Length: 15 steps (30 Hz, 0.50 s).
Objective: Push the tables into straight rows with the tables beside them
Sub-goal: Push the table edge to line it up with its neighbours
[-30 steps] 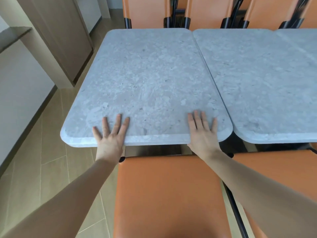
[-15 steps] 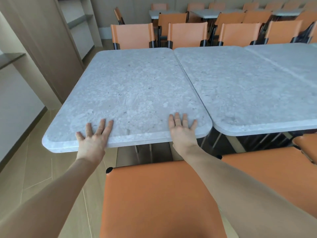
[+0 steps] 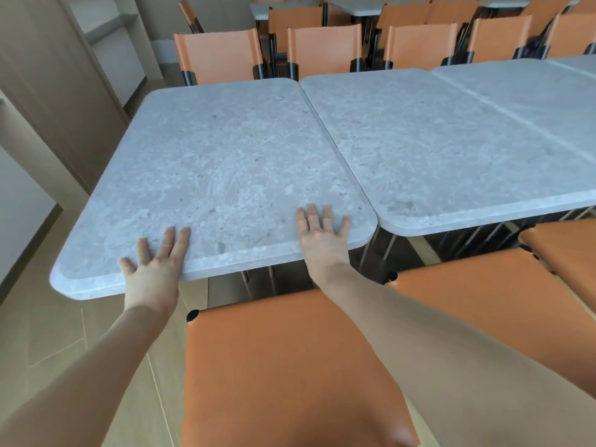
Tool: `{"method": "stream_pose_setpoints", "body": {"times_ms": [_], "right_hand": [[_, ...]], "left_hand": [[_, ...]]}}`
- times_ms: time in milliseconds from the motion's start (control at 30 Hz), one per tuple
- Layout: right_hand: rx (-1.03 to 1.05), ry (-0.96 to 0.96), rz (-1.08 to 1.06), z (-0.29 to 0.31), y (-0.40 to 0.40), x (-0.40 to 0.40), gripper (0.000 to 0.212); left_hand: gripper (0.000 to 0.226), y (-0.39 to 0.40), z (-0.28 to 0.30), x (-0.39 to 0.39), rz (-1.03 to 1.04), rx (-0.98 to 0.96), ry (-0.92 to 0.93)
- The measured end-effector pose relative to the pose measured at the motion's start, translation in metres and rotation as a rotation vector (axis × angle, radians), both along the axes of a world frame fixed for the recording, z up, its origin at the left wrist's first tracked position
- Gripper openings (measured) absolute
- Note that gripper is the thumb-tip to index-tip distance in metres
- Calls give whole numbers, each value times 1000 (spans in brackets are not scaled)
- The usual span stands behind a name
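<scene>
My left hand (image 3: 151,275) lay flat on the near edge of the grey stone-look table (image 3: 225,162), fingers straight and spread, gripping nothing. My right hand (image 3: 322,240) rested the same way further along that edge, near the table's right corner, its fingers loose and flat on the top. The table stood straight in front of me, its right side running just beside the neighbouring table (image 3: 451,140), with only a narrow seam between the two. Its near edge sat a little closer to me than the neighbour's near edge. A third table (image 3: 574,69) continued the row at the far right.

An orange chair (image 3: 283,366) stood directly below my arms, its back towards me, and a second orange chair (image 3: 503,291) stood to its right. More orange chairs (image 3: 222,56) lined the far side of the tables. A wooden partition (image 3: 58,75) rose at the left above the tiled floor (image 3: 42,333).
</scene>
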State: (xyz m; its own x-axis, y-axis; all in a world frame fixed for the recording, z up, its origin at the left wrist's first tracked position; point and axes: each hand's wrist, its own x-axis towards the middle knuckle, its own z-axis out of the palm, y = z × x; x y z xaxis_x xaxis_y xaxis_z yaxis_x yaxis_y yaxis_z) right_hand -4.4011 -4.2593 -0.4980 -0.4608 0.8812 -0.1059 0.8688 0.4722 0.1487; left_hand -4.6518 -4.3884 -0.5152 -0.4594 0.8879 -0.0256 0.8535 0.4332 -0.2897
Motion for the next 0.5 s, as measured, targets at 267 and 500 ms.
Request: {"method": "stream_pose_setpoints", "body": {"times_ms": [267, 500], "right_hand": [[-446, 151, -92, 94, -14, -11, 65], [-504, 154, 63, 220, -49, -34, 63]], "left_hand": [[104, -16, 118, 43, -41, -203, -330], [79, -115, 258, 33, -255, -272, -206]]}}
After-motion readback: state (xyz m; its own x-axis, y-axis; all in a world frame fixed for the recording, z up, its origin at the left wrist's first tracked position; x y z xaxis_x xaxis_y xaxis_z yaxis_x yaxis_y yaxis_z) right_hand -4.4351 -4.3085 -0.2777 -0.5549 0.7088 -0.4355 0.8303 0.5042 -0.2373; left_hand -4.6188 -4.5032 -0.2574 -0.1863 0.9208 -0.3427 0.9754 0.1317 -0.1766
